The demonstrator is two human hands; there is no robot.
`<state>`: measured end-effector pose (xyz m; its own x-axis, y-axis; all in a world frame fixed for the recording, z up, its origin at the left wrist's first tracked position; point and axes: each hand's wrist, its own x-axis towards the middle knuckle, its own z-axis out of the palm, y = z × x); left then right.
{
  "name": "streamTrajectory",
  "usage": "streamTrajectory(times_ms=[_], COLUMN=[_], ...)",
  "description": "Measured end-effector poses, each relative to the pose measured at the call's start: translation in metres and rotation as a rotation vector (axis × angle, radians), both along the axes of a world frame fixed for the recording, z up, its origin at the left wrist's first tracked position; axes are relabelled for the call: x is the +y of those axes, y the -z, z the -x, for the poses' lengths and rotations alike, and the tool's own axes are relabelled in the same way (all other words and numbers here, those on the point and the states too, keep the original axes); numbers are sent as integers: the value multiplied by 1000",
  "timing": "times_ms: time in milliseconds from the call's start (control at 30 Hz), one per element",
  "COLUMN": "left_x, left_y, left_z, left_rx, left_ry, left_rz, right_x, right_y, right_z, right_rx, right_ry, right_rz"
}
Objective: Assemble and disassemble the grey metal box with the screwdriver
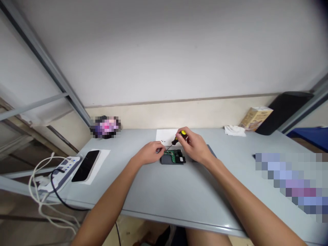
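My right hand [194, 145] is wrapped round the black and yellow handle of a screwdriver [175, 140]. Its thin shaft slants down to the left, with the tip at the upper left part of a green circuit board [173, 155]. The board sits in a dark grey housing [167, 160] with black parts on its right side. Beside the tip, my left hand [153, 152] is closed at the housing's upper left corner, fingertips pinched together; what they hold is hidden. Several tiny dark screw-like bits [163, 141] lie on a white sheet [166, 134] behind the board.
A dark grey flat piece [211, 151] lies partly under my right wrist. On the left are a phone [86, 165] on white paper and a power strip [60, 175] with cables. Crumpled tissue [234, 130], a carton [256, 119] and a black object [283, 111] stand at back right.
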<state>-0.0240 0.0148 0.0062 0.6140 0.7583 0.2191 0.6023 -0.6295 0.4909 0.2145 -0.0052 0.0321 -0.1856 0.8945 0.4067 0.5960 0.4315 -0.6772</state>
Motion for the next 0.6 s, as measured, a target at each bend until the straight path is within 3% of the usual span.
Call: streamTrajectory(times_ms=[433, 600], left_x=[1, 0], left_y=[2, 2], left_z=[-1, -2], left_rx=[8, 3], left_ry=[-9, -8], left_rz=[-22, -27], right_x=[2, 2], right_y=[5, -1], right_z=[-2, -1], right_rx=[109, 110], right_ry=[-44, -64], right_rz=[20, 36])
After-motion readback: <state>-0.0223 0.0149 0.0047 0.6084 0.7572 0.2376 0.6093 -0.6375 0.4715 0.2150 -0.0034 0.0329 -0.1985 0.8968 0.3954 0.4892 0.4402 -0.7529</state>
